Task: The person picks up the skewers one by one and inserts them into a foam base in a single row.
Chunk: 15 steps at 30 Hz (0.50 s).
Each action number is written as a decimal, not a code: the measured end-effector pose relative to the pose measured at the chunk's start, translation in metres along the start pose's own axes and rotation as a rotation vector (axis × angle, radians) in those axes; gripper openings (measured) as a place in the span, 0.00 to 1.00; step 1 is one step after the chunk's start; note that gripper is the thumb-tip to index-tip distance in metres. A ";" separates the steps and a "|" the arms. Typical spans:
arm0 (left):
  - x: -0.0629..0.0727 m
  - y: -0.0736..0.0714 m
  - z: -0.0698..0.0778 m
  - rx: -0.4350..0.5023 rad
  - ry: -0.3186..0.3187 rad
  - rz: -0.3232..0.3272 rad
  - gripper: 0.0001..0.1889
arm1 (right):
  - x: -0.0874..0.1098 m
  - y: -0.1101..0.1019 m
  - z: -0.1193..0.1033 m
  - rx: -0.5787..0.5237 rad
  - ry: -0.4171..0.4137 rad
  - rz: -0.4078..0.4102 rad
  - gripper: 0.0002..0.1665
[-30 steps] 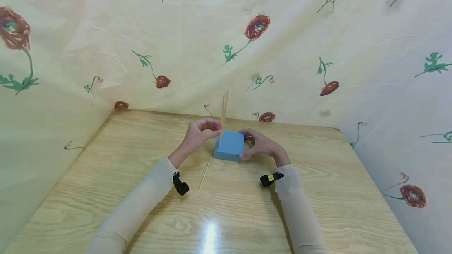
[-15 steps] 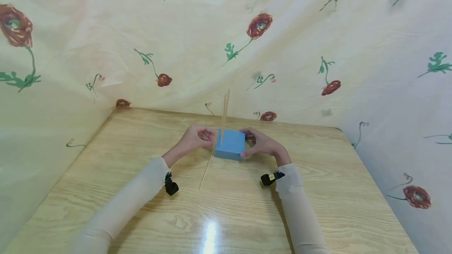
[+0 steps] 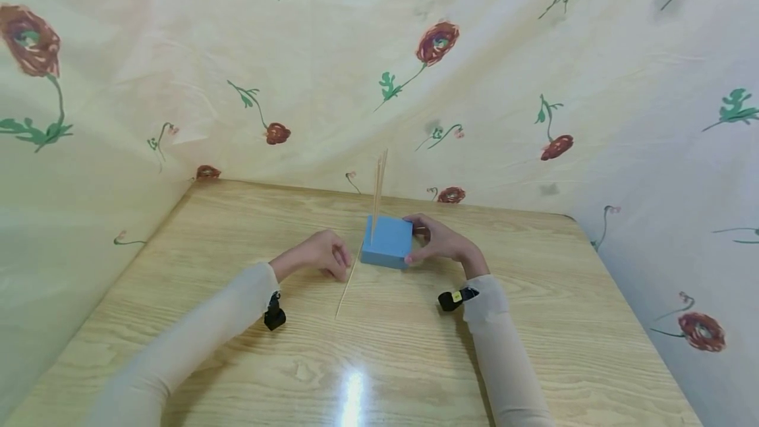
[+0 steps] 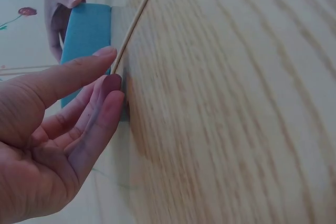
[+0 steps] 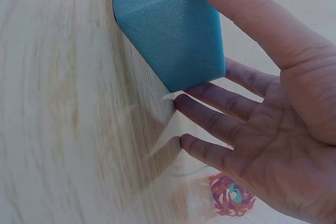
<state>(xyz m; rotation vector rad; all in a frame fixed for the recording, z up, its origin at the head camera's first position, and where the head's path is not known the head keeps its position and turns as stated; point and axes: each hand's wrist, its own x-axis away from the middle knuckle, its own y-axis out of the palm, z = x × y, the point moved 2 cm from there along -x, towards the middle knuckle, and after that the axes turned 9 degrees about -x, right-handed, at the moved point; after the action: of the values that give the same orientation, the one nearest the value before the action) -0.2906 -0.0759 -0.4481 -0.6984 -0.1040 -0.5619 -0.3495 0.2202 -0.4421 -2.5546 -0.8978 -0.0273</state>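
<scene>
A blue foam block (image 3: 388, 240) lies on the wooden table, with several thin wooden skewers (image 3: 377, 193) standing upright near its left edge. My right hand (image 3: 441, 242) grips the block from the right, thumb on the near side and fingers at the far side. Left of the block, a single skewer (image 3: 345, 294) lies on the table, slanting toward me. My left hand (image 3: 323, 254) is low beside this loose skewer. In the left wrist view, its thumb and fingertips (image 4: 111, 82) are right at the skewer, with a gap between them; the skewer's far part is hidden behind the fingers.
The wood-grain table (image 3: 284, 361) has a bright light reflection near its front. Flower-patterned cloth (image 3: 332, 64) hangs along the back and both sides. A black wrist camera (image 3: 275, 315) sits on the left sleeve and another camera (image 3: 453, 299) on the right.
My left hand has let go of the upright skewers and moved left, then down and toward me to the loose skewer. My right hand stays on the block.
</scene>
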 end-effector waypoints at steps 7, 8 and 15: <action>0.005 0.007 0.004 -0.070 0.006 -0.020 0.13 | -0.001 0.000 0.001 -0.011 -0.002 -0.004 0.56; 0.005 0.007 0.004 -0.089 0.009 -0.018 0.13 | -0.001 -0.001 0.001 -0.013 -0.003 -0.005 0.56; 0.003 0.009 0.001 -0.157 0.000 -0.012 0.13 | 0.000 0.000 0.002 -0.015 -0.011 -0.007 0.56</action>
<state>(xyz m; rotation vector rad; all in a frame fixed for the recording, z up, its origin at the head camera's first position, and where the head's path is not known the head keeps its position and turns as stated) -0.2833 -0.0705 -0.4515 -0.8510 -0.0647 -0.5862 -0.3499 0.2205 -0.4438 -2.5682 -0.9142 -0.0222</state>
